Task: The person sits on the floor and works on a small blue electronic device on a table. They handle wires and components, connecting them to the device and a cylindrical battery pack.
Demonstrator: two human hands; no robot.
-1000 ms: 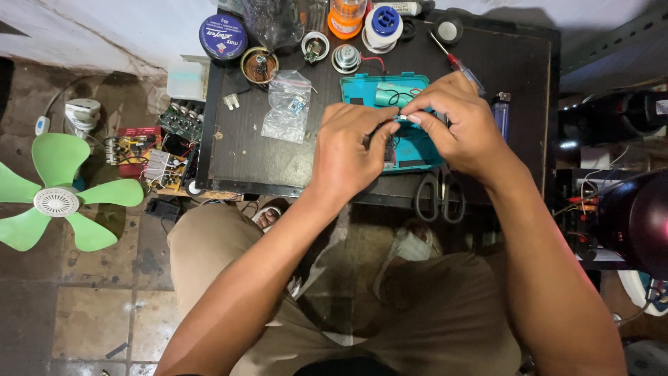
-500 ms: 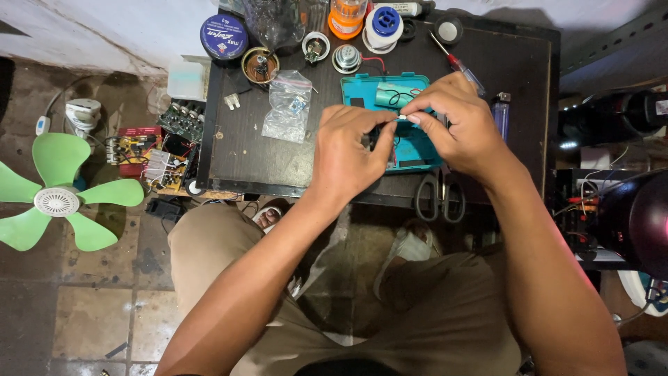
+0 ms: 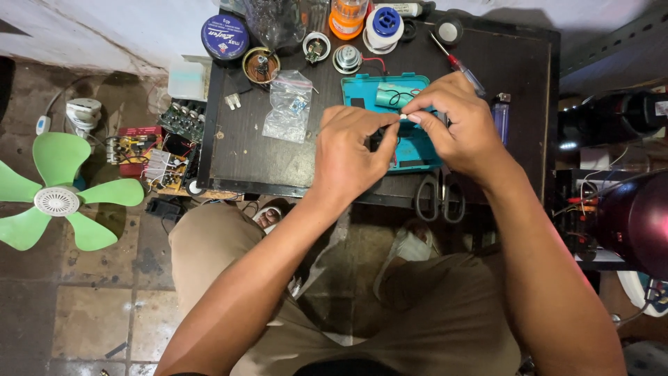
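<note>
Over teal plastic case, left hand, right hand: fingers pinched on small part.

Clear plastic bag beside round blue tin

Clutter around a small dark work table

A green fan blade set lies on the tiled floor at the left edge of the frame, with bare circuit boards between it and the dark table. On the table's upper left sit a round blue tin and a clear plastic bag; a solder spool with a blue core stands at the top. Scissors lie at the table's lower edge, and a red-handled screwdriver lies at its upper right.
</note>
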